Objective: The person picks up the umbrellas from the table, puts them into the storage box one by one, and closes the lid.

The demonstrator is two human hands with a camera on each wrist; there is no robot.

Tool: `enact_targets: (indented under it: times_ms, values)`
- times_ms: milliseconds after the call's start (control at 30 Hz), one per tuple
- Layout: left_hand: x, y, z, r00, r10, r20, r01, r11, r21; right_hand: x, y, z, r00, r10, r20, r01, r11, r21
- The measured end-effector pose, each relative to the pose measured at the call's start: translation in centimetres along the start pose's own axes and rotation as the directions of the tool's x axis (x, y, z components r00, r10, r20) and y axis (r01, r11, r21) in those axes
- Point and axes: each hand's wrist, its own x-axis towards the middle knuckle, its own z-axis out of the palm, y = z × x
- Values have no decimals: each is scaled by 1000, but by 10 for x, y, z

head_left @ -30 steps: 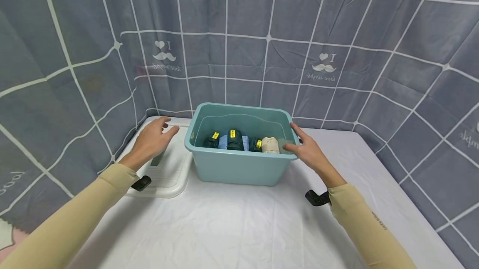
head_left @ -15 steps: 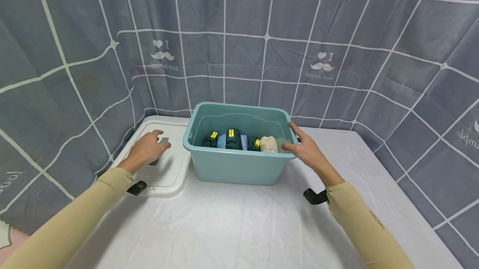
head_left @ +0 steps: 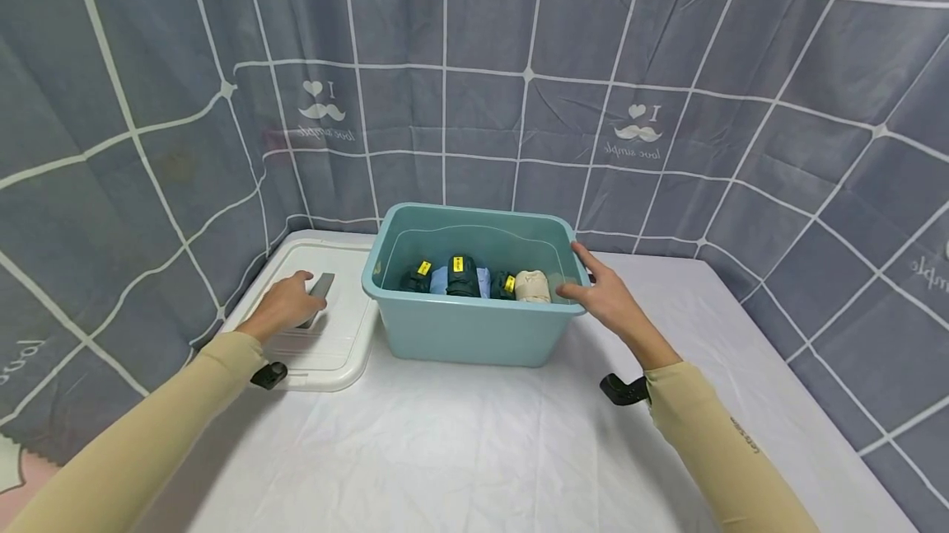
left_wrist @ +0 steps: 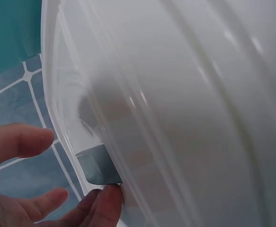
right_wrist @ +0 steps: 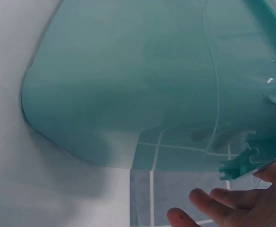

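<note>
A teal plastic storage bin stands uncovered on the white cloth. In it lie several rolled fabric bundles: dark ones with yellow tags, light blue ones and a beige one. My right hand rests on the bin's right end, thumb over the rim; in the right wrist view its other fingers spread outside the wall. To the left lies a white lid with a grey clip handle. My left hand is at that handle, fingertips touching or very near it, thumb apart.
A white cloth covers the table. Grey curtains with a white grid surround it at the back and both sides. The lid's right edge lies close beside the bin.
My left hand has moved left and down from above the lid to the grey clip handle. The right hand stays at the bin's right rim, and the bin's contents look the same.
</note>
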Motion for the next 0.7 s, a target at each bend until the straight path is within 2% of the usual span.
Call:
enact_targets:
  times_ms: [467,700]
  values:
    - [10,-1,5,1000,21,7,-21,998,61,-2,-1,0,1000,1,8,-2,1000,14]
    - [17,-7,6,1000,0,1,-1,998,60,0,-1,0,1000,16,2,-16,1000,10]
